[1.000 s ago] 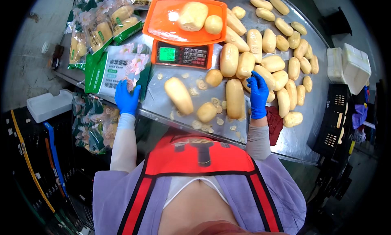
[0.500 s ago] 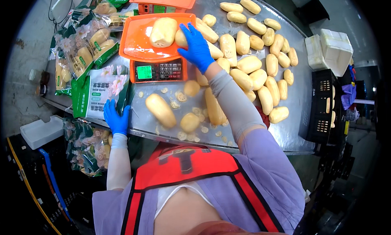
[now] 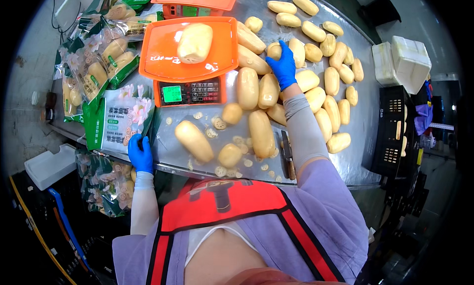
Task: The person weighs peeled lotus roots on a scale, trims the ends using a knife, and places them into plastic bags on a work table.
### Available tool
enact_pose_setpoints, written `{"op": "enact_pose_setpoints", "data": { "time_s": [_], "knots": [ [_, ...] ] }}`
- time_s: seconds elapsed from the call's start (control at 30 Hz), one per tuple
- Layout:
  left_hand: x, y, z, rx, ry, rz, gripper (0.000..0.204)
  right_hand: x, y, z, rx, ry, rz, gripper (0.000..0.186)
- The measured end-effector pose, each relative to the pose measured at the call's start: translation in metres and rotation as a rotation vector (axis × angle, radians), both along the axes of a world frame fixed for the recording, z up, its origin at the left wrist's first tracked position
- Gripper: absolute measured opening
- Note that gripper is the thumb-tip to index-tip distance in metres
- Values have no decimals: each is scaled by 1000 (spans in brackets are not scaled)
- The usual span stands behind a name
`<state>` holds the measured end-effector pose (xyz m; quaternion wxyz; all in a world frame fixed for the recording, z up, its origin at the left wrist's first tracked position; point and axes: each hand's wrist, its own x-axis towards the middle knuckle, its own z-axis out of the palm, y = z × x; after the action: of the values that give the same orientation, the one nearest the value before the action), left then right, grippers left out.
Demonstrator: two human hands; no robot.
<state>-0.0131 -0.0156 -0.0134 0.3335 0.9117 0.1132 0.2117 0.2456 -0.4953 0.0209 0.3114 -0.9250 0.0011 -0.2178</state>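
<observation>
The orange scale (image 3: 226, 38) stood on the metal table (image 3: 356, 161), and I tell the other places from it. To the right of the scale, the gloved right hand (image 3: 283, 70) was over a peeled lotus root (image 3: 273, 50). A part of this root showed between the thumb and the forefinger. The other fingers and the rest of the root were hidden, so I cannot tell whether the hand was grasping it or only touching it.

To the left of the scale, and nearer to the person, the gloved left hand (image 3: 141, 154) touched the lower corner of a flat green-and-white packet (image 3: 118, 122). Whether its fingers were pinching the edge, I could not tell.

On the tray of the scale lay one thick root (image 3: 195, 43), with no hand on it. Many loose roots (image 3: 332, 81) were spread to the right of the scale, filled bags (image 3: 98, 70) were heaped to its left, and a knife (image 3: 287, 154) lay on its near right side, the handle toward the person.

In my judgement, the covered root was firm and rather light, but its wet, smooth surface could be slippery under a glove, and a hard knock could crack it. The better hold would be around its middle, with thumb and fingers on opposite sides. The packet seemed light and limp, easiest to take by its edge.
</observation>
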Motion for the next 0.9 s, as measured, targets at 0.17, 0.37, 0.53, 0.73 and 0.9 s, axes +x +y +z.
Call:
{"op": "enact_pose_setpoints", "data": {
  "time_s": [0.17,0.37,0.53,0.73,0.9],
  "knots": [
    [2,1,-3,7,-14,-12,14,4,-3,-5,-54,69,222,69],
    [0,2,-3,-16,-13,-13,13,21,-24,4,156,-19,192,49],
    [3,-4,4,2,-7,-32,11,46,-129,1,-439,-113,-60,57],
    [3,-3,3,76,15,-19,12,57,-167,-9,-729,285,-182,74],
    [5,0,-1,104,23,-28,13,74,-172,-20,-727,341,-255,79]
  ]
}}
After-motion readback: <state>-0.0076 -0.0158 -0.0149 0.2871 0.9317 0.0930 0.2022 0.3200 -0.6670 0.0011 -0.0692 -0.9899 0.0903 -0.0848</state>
